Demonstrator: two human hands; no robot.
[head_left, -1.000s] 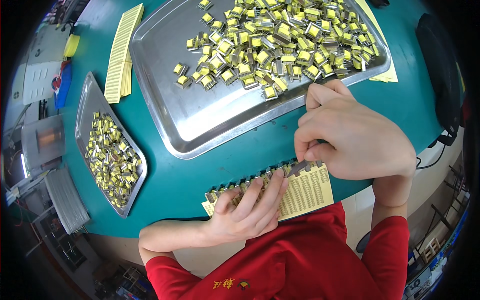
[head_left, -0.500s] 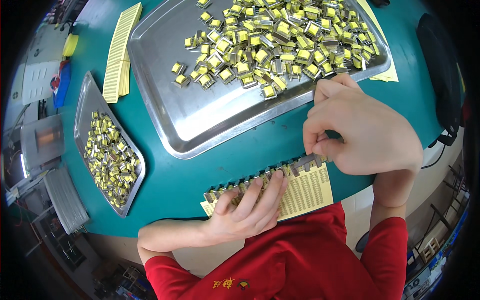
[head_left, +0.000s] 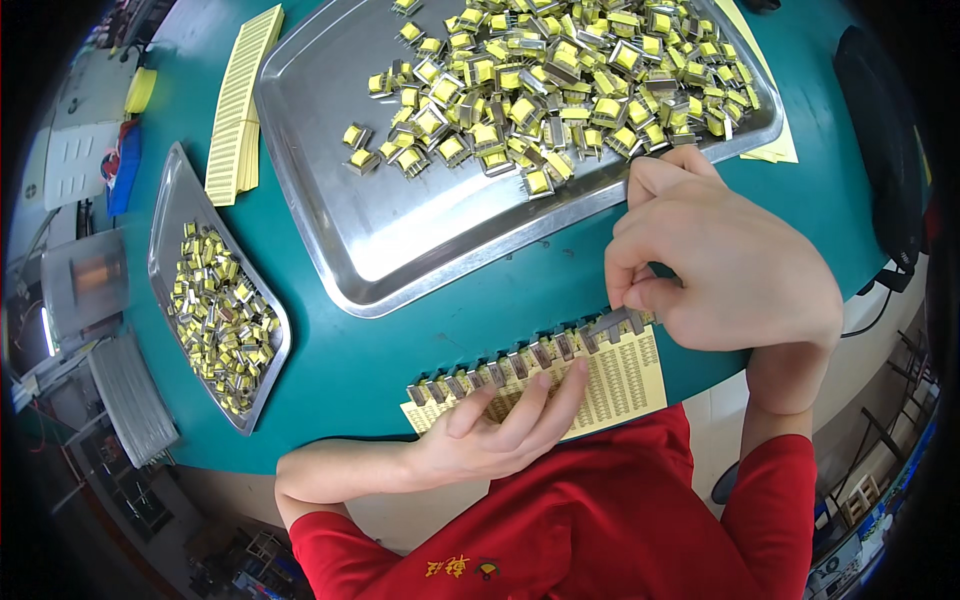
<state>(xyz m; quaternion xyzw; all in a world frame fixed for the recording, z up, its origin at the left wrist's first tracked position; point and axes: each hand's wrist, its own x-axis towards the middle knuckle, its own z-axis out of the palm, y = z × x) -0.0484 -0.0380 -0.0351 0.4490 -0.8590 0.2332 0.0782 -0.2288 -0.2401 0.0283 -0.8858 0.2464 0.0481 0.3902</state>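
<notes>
A yellow label sheet (head_left: 620,385) lies at the near edge of the teal table (head_left: 400,350), with a row of small yellow-and-metal transformer parts (head_left: 500,368) lined along its top edge. My left hand (head_left: 490,430) rests flat on the sheet, fingers spread against the row. My right hand (head_left: 720,260) pinches one part (head_left: 615,322) at the right end of the row between thumb and forefinger.
A large steel tray (head_left: 400,240) holds a heap of the same parts (head_left: 560,80) toward its far right. A smaller steel tray (head_left: 175,215) at the left is full of parts. Yellow label strips (head_left: 240,100) lie at the far left. A dark object (head_left: 880,140) sits at the right edge.
My right hand has shifted slightly right and down along the row's end. My left hand stays pressed on the sheet.
</notes>
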